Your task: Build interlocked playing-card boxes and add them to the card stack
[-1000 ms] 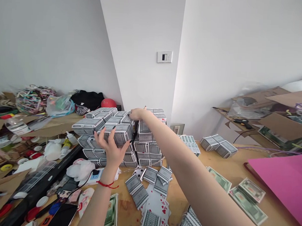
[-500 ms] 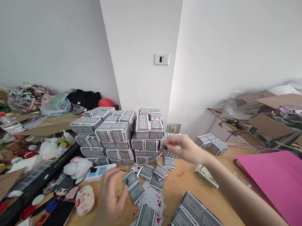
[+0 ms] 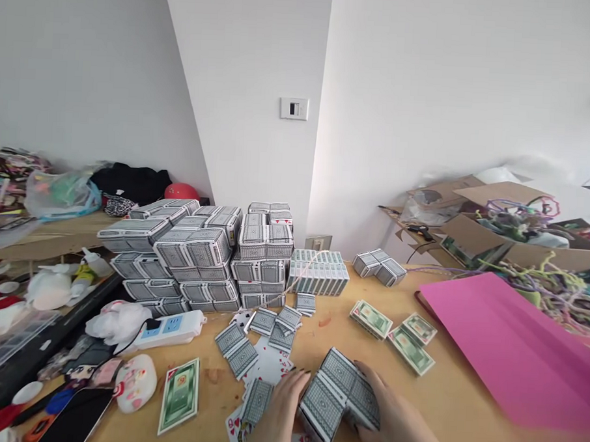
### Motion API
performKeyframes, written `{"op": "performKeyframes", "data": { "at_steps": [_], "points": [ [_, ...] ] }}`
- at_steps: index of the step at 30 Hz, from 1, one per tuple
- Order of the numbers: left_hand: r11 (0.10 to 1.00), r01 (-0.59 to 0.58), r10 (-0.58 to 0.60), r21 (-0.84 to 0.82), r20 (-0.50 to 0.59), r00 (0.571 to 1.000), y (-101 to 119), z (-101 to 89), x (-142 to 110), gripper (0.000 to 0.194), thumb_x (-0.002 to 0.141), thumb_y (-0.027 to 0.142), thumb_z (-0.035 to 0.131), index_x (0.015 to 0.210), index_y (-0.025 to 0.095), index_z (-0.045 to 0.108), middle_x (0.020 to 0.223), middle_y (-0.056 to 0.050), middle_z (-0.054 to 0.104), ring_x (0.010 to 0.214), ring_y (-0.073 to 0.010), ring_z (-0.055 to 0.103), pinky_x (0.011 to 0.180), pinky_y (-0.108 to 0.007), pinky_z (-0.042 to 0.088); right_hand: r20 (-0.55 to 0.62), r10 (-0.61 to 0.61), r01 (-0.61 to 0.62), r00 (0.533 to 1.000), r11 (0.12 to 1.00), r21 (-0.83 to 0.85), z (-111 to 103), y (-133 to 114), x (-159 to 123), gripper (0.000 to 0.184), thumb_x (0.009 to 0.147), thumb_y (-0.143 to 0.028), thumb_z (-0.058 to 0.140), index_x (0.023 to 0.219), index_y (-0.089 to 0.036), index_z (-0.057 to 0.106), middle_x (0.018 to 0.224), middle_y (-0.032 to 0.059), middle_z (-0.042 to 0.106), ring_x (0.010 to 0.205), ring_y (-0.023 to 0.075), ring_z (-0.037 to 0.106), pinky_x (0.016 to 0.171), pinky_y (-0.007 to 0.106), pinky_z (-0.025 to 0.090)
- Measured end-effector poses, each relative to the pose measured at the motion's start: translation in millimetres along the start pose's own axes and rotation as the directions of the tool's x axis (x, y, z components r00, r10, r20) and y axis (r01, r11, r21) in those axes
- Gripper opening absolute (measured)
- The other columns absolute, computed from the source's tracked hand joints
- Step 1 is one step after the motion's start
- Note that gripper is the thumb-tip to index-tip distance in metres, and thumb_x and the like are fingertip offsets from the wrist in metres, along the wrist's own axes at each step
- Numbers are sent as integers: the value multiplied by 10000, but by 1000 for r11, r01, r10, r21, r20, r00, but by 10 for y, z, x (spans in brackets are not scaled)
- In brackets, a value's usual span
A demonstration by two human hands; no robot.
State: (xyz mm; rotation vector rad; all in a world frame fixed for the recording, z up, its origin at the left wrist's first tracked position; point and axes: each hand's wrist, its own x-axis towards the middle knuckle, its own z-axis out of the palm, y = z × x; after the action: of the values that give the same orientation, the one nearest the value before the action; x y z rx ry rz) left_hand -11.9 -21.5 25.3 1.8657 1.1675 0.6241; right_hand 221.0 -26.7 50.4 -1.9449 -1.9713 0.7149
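A block of folded playing cards (image 3: 333,395), grey-patterned and roughly L-shaped, sits low in the view between my two hands. My left hand (image 3: 279,412) presses its left side, fingers curled against the edge. On the other side, my right hand (image 3: 394,417) grips the block with fingers at its top right corner and thumb low in front. Partly under my left wrist lie face-up playing cards (image 3: 264,356), heart cards among them. Folded cards (image 3: 243,359) with grey backs rest in small groups just beyond; another folded card (image 3: 258,402) lies beside my left hand.
Tall stacks of folded-card blocks (image 3: 200,246) stand at the back, beside a row of card boxes (image 3: 319,271). Green banknote-like packs (image 3: 180,395) lie left and right. A power strip (image 3: 173,326), a phone (image 3: 76,417) and pink sheets (image 3: 494,350) flank the work area.
My right hand has come down from the back by the card boxes to the block's right side. My left hand has moved right, onto its left side. The view has turned right.
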Motion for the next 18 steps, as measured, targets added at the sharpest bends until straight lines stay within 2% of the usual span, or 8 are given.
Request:
{"op": "performKeyframes", "data": {
  "at_steps": [2, 4, 6, 8, 10, 12, 14, 18],
  "points": [
    [986, 84, -84, -142, 5, 996, 116, -34, 71, 905, 612, 455, 671, 1385, 248, 249, 1404, -92, 351, 1276, -331, 307, 1035, -403, 270, -104, -29, 30, 994, 1000, 4, 46, -71, 7, 633, 606, -198, 545, 1230, -240, 452, 1167, 71, 599, 929, 267, 633, 761, 311, 494],
    [928, 159, -159, -336, 28, 987, 234, -144, 150, 903, 655, 486, 629, 1400, 210, 199, 1384, -114, 379, 1272, -311, 322, 1032, -393, 278, -200, -89, 97, 976, 995, 27, 32, -133, 11, 585, 612, -222, 557, 1190, -262, 478, 1158, 55, 600, 912, 262, 638, 741, 309, 506],
    [807, 239, -233, -540, 82, 969, 340, -291, 219, 852, 720, 515, 556, 1405, 188, 167, 1371, -130, 394, 1252, -286, 362, 1010, -385, 315, -290, -164, 190, 943, 980, 63, -6, -184, 10, 553, 634, -236, 558, 1180, -261, 478, 1175, 52, 583, 976, 255, 612, 788, 311, 504],
    [710, 305, -283, -635, 140, 949, 418, -411, 259, 773, 727, 501, 569, 1375, 214, 260, 1399, -102, 359, 1256, -278, 359, 994, -371, 340, -361, -247, 301, 899, 948, 100, -32, -222, 17, 527, 662, -229, 557, 1182, -239, 473, 1185, 65, 570, 1051, 249, 571, 862, 314, 481],
    [591, 309, -263, -745, 183, 947, 458, -463, 262, 738, 734, 486, 573, 1368, 247, 278, 1388, -72, 385, 1244, -268, 384, 988, -363, 351, -410, -310, 389, 858, 913, 122, -26, -246, 40, 510, 691, -222, 562, 1191, -215, 464, 1193, 87, 560, 1089, 249, 546, 905, 316, 462],
    [494, 291, -256, -820, 183, 949, 463, -451, 241, 716, 745, 494, 553, 1369, 279, 274, 1344, -47, 450, 1221, -257, 420, 993, -367, 349, -430, -345, 433, 834, 893, 124, 9, -260, 78, 523, 709, -234, 585, 1211, -207, 443, 1201, 99, 553, 1091, 250, 546, 900, 310, 472],
    [488, 289, -302, -824, 151, 941, 447, -413, 213, 692, 736, 499, 556, 1350, 286, 321, 1293, -36, 510, 1206, -257, 440, 1003, -376, 339, -421, -363, 448, 831, 886, 120, 61, -274, 122, 556, 716, -262, 615, 1233, -211, 418, 1202, 102, 552, 1088, 252, 549, 885, 307, 488],
    [654, 321, -435, -685, 7, 900, 378, -357, 182, 642, 723, 521, 549, 1295, 259, 424, 1277, -38, 525, 1249, -265, 382, 1041, -388, 284, -384, -373, 451, 845, 883, 133, 176, -338, 179, 603, 720, -311, 643, 1263, -218, 396, 1213, 113, 542, 1099, 266, 538, 905, 345, 478]
  ]
}}
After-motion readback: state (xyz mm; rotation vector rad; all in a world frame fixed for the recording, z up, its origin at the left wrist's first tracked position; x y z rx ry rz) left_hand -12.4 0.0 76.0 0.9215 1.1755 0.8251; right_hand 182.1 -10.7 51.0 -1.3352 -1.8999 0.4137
